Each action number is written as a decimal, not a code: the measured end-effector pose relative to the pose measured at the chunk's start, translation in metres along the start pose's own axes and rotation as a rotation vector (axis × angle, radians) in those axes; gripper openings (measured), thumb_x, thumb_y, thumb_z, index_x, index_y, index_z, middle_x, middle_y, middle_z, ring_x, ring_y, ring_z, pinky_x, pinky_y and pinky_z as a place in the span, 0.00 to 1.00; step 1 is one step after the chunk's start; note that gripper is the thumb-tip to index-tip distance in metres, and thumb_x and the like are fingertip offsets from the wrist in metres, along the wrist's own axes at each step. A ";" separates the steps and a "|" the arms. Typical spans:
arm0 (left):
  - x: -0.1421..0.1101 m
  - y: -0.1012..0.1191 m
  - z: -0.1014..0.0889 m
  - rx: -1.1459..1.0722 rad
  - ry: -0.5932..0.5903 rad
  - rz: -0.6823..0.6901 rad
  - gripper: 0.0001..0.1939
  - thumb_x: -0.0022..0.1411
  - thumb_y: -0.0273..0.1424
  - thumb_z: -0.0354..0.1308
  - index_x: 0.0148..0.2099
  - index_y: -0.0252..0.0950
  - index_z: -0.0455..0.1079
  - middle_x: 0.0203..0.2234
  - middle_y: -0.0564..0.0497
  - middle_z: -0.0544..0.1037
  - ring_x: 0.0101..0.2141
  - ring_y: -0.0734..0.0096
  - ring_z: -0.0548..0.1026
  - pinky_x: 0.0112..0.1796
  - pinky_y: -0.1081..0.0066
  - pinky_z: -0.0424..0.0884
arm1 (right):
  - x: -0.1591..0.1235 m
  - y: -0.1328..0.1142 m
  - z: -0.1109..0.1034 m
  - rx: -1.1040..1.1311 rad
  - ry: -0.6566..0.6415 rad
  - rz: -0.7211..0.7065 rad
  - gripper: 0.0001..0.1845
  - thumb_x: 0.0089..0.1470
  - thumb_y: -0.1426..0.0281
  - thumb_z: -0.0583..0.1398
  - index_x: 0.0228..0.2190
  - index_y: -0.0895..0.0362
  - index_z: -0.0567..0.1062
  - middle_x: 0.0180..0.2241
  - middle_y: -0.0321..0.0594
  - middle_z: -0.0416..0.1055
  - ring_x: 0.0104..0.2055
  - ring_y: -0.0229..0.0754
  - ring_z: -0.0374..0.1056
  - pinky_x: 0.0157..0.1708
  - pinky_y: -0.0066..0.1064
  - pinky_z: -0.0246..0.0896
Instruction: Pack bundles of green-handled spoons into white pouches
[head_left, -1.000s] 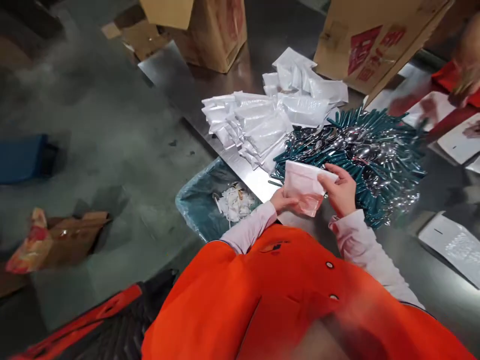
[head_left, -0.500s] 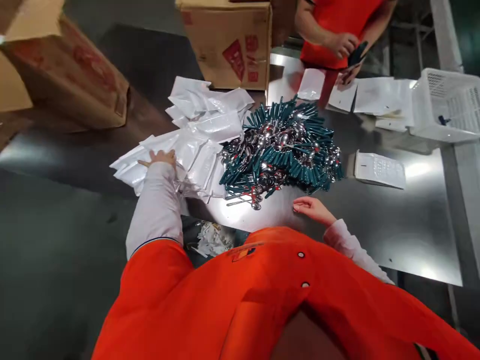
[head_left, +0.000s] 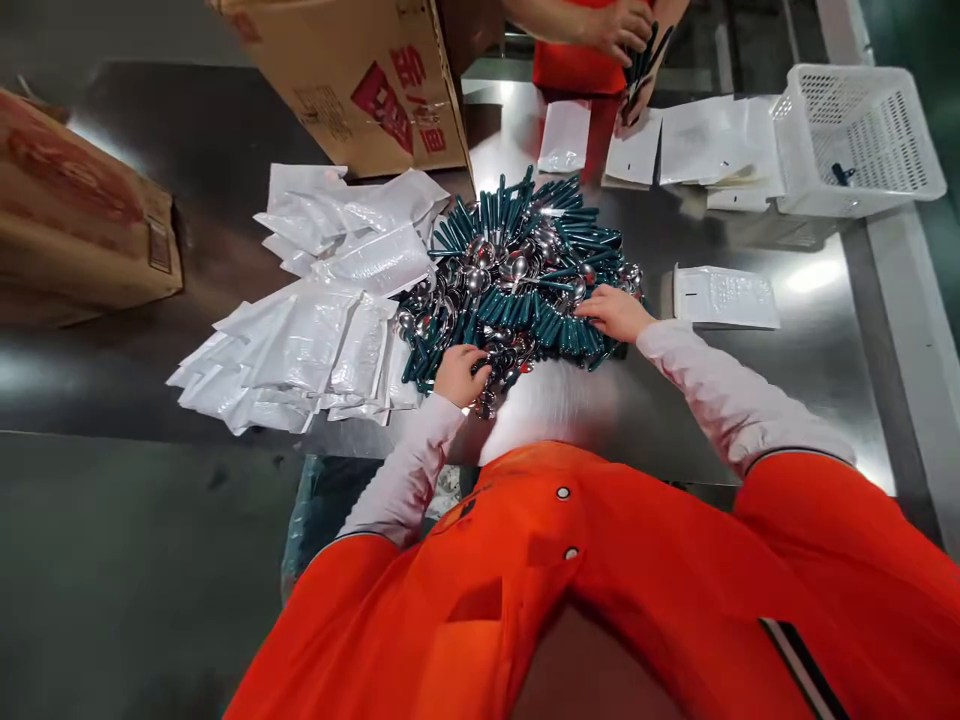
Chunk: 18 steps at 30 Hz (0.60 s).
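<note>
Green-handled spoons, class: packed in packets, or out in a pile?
Out in a pile: the spoons lie heaped on the metal table, handles and bowls showing, beside the white packets.

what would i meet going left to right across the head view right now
cardboard box at the left edge → heap of white packets → pile of teal-handled cutlery → small white stack lying apart → white plastic basket

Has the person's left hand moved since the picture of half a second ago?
Yes. Judged against the white packets it rested on then, the left hand has moved right, to the near-left edge of the spoon pile.
</note>
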<state>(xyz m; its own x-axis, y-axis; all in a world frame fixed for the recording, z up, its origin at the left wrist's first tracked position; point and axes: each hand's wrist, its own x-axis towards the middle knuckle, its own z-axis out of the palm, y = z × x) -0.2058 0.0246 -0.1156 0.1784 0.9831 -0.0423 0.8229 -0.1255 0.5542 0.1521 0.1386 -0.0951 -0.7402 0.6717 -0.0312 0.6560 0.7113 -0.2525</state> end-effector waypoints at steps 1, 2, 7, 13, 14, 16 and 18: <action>-0.008 0.007 0.009 -0.034 -0.031 0.010 0.13 0.61 0.32 0.59 0.45 0.34 0.79 0.46 0.41 0.80 0.51 0.55 0.75 0.58 0.55 0.68 | 0.013 0.003 0.001 -0.040 -0.045 -0.062 0.24 0.54 0.79 0.56 0.51 0.57 0.79 0.51 0.44 0.79 0.47 0.52 0.67 0.47 0.42 0.62; -0.016 0.013 0.016 -0.061 -0.063 0.012 0.12 0.61 0.32 0.59 0.43 0.35 0.79 0.45 0.42 0.81 0.50 0.55 0.75 0.57 0.56 0.69 | 0.025 0.005 0.002 -0.082 -0.089 -0.116 0.27 0.54 0.80 0.56 0.54 0.56 0.78 0.54 0.43 0.77 0.48 0.52 0.66 0.45 0.41 0.62; -0.062 0.021 0.029 -0.130 -0.150 -0.099 0.10 0.62 0.30 0.58 0.42 0.37 0.80 0.42 0.45 0.83 0.47 0.57 0.78 0.53 0.58 0.71 | 0.066 0.007 0.011 -0.283 -0.264 -0.315 0.32 0.54 0.81 0.56 0.60 0.54 0.70 0.58 0.42 0.73 0.50 0.49 0.65 0.38 0.35 0.57; -0.105 0.012 0.038 -0.196 -0.144 -0.400 0.10 0.62 0.31 0.59 0.43 0.36 0.80 0.43 0.44 0.83 0.46 0.58 0.79 0.47 0.61 0.76 | 0.084 0.018 0.009 -0.371 -0.400 -0.458 0.22 0.55 0.80 0.58 0.52 0.58 0.74 0.52 0.47 0.74 0.50 0.48 0.66 0.37 0.33 0.58; -0.110 0.012 0.041 -0.211 -0.140 -0.429 0.11 0.62 0.31 0.59 0.43 0.36 0.80 0.43 0.44 0.83 0.46 0.58 0.79 0.47 0.61 0.76 | 0.086 0.019 0.008 -0.373 -0.427 -0.477 0.22 0.54 0.80 0.59 0.51 0.59 0.73 0.51 0.48 0.74 0.50 0.47 0.66 0.37 0.33 0.58; -0.117 0.016 0.046 -0.233 -0.126 -0.468 0.10 0.62 0.31 0.59 0.43 0.36 0.80 0.43 0.43 0.83 0.46 0.59 0.79 0.47 0.62 0.76 | 0.089 0.020 0.005 -0.386 -0.461 -0.509 0.24 0.53 0.80 0.60 0.52 0.59 0.72 0.51 0.47 0.73 0.50 0.47 0.65 0.37 0.32 0.59; -0.123 0.023 0.052 -0.256 -0.107 -0.502 0.10 0.62 0.31 0.59 0.43 0.36 0.80 0.43 0.44 0.83 0.46 0.59 0.80 0.47 0.62 0.76 | 0.090 0.019 0.001 -0.419 -0.469 -0.532 0.25 0.52 0.78 0.62 0.53 0.59 0.71 0.52 0.47 0.72 0.51 0.47 0.65 0.36 0.32 0.59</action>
<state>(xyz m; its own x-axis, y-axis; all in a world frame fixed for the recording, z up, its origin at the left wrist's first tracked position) -0.1802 -0.1060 -0.1411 -0.1355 0.8932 -0.4287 0.6665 0.4023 0.6276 0.0977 0.2122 -0.1042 -0.8913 0.1331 -0.4334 0.1325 0.9907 0.0318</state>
